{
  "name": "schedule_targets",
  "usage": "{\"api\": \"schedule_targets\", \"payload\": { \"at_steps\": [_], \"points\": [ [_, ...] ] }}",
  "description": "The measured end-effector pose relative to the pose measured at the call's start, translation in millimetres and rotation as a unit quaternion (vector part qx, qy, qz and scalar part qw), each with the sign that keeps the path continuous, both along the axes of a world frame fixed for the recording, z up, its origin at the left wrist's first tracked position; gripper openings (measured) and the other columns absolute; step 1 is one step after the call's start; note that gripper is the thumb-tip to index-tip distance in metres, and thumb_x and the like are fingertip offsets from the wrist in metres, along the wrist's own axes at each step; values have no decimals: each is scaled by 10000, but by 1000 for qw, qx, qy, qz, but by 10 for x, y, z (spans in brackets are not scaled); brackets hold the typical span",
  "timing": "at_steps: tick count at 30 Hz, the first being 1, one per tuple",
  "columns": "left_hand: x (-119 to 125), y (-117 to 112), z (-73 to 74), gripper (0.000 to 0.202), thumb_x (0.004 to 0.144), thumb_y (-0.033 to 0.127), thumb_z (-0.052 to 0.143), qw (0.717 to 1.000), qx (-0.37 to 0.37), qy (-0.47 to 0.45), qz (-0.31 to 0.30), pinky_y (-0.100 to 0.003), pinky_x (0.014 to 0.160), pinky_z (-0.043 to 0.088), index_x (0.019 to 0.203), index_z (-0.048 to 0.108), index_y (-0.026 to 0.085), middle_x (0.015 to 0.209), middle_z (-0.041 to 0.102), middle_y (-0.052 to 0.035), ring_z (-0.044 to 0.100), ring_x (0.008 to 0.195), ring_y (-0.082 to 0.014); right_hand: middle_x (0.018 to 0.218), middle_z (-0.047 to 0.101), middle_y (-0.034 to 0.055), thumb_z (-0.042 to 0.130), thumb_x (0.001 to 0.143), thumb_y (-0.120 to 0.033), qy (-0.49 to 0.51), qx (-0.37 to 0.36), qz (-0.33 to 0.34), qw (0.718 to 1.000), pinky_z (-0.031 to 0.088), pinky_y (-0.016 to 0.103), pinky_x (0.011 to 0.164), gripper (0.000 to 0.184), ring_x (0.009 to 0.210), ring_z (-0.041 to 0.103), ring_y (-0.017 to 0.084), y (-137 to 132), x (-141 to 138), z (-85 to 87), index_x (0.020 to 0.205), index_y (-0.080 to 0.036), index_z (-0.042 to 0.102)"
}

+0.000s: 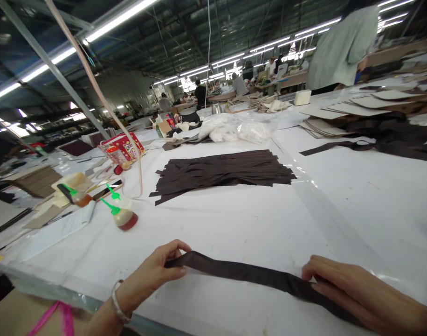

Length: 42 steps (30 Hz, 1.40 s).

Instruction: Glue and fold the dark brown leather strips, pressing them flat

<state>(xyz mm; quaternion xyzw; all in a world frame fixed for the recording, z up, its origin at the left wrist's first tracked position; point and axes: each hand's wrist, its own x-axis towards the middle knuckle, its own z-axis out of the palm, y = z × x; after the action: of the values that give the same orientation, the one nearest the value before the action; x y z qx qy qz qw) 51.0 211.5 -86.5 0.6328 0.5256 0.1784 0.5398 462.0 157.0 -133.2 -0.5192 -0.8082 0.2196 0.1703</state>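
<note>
A long dark brown fabric strip (248,274) lies across the near edge of the white table (241,219). My left hand (154,273) pinches the strip's left end between thumb and fingers. On the strip's right part rests my right hand (353,291), fingers pressed together and flat on it. A bracelet circles my left wrist. Beyond the strip, a spread pile of several similar dark strips (223,171) lies in the middle of the table.
Two glue bottles with green nozzles (121,215) lie at the left, by card pieces and a red patterned pouch (122,148). Clear plastic bags (234,128) sit behind the pile. Card sheets and dark fabric (384,126) fill the right. A person in a pale shirt (342,46) stands far right.
</note>
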Motion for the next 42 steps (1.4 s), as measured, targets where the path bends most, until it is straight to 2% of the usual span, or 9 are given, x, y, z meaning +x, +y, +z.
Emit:
{"api": "schedule_targets", "payload": {
  "at_steps": [4,9,15,21,29,33,37,39,42],
  "points": [
    [-41,-6,13,491,730,350,701,997,-59,-44,35,-252,670,367,1147,504,181,806,564,28,514,741,-127,930,628,37,361,982,-376,20,-100,68,992,476,265,737,259,823,606,172,75,-79,124,985,-253,588],
    [-28,-5,-11,349,705,279,656,987,-64,-65,129,-229,568,327,1013,552,151,648,506,59,446,586,-87,834,622,41,384,956,-381,59,-37,19,997,462,282,680,266,750,606,187,41,-95,32,912,-251,612],
    [-85,-41,29,572,705,317,716,988,-73,-71,113,-253,684,420,1212,488,183,778,620,7,545,733,-130,731,602,50,357,941,-351,81,-2,-36,996,431,300,585,295,637,576,180,-36,-188,29,860,-274,630],
    [-32,16,-111,355,715,398,667,982,8,-55,178,-225,566,387,934,585,131,607,562,27,511,566,-106,773,629,64,347,935,-361,68,-8,-48,996,451,308,600,311,674,603,199,-40,-144,-26,886,-288,646],
    [-601,205,94,507,773,472,599,981,99,66,152,-236,548,399,1186,517,189,620,563,47,541,600,-149,1028,634,38,375,976,-352,27,-88,33,995,482,290,805,256,918,607,188,13,-409,293,1107,-295,587],
    [-764,338,-142,449,741,392,512,933,200,250,163,-354,636,480,1126,565,167,682,581,-4,596,661,-231,996,617,39,374,965,-235,-43,-35,62,997,472,339,800,254,873,589,197,49,-683,171,1087,-278,593],
    [-484,135,-306,384,824,278,437,834,389,322,221,-495,919,425,1162,567,151,1082,565,-131,540,1051,-317,960,602,50,376,959,-199,-99,-23,66,993,463,387,783,245,847,566,219,50,-788,12,1050,-249,598],
    [-187,-77,-345,303,900,220,402,787,520,294,151,-429,950,438,1141,579,173,1119,562,-117,533,1075,-263,986,598,54,385,959,-209,-100,-32,61,993,462,391,788,241,867,562,225,40,-799,-3,1078,-250,590],
    [251,-364,-424,314,922,140,400,806,542,214,-108,-270,883,504,1197,549,166,1094,611,-86,575,1018,-180,992,601,51,385,963,-234,-81,-48,56,994,453,389,819,243,881,567,219,18,-798,42,1090,-260,591]
  ]
}}
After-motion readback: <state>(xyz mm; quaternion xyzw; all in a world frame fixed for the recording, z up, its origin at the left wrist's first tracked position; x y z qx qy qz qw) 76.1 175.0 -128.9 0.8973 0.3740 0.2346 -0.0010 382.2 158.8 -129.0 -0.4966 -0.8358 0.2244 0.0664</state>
